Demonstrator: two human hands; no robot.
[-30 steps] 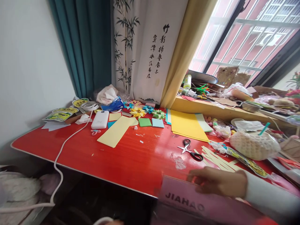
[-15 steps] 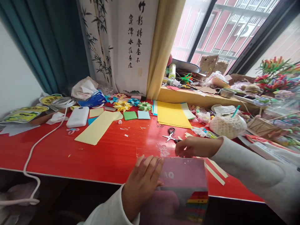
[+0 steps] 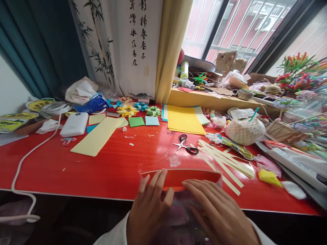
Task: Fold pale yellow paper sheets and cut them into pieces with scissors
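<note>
A plastic packet of coloured paper (image 3: 178, 224) is at the table's front edge, close to me, with red and orange sheets (image 3: 182, 177) showing at its mouth. My left hand (image 3: 152, 204) holds the packet's left side, its fingers over the upper edge and the thumb bent inward. My right hand (image 3: 217, 209) lies over the right side of the mouth with fingers stretched out, fingertips by the sheets; whether it pinches any is hidden. Beyond are scissors (image 3: 186, 146) with spread blades. Pale yellow paper strips (image 3: 227, 160) lie loosely piled to their right.
Yellow sheets (image 3: 185, 119) lie at the back, near folded paper flowers (image 3: 127, 111) and small paper squares (image 3: 136, 121). A white power bank (image 3: 74, 124) and white cable (image 3: 35, 153) are on the left. At right sits a net-wrapped round item with a straw (image 3: 245, 131).
My right hand has come from beside the scissors to the packet. The packet's mouth now shows red sheets instead of its pink printed face. The camera view has shifted slightly.
</note>
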